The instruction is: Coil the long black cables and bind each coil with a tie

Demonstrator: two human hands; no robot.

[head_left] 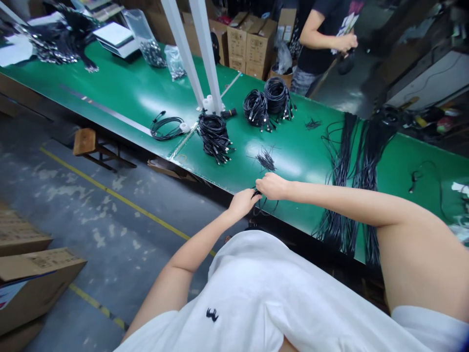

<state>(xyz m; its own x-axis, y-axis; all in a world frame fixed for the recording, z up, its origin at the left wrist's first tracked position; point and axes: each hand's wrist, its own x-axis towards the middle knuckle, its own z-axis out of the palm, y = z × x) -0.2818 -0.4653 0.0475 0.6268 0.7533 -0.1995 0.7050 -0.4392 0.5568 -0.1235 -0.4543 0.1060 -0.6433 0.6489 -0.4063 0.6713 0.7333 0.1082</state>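
Observation:
My left hand point(242, 201) and my right hand point(271, 186) meet at the near edge of the green table point(139, 93). Both have their fingers closed on a thin black cable point(261, 204) that loops down between them. Just beyond my right hand lies a small pile of black twist ties point(266, 159). A heap of coiled black cables point(214, 135) sits further left, and two more coiled bundles point(269, 101) lie behind it. Long straight black cables point(354, 166) hang over the table edge to my right.
Two white posts point(198, 54) rise from the table's middle. A loose cable coil point(166, 128) lies left of them. Another person point(322, 34) stands at the far side by cardboard boxes point(249, 44). More boxes point(32, 278) and a wooden stool point(88, 142) stand on the floor.

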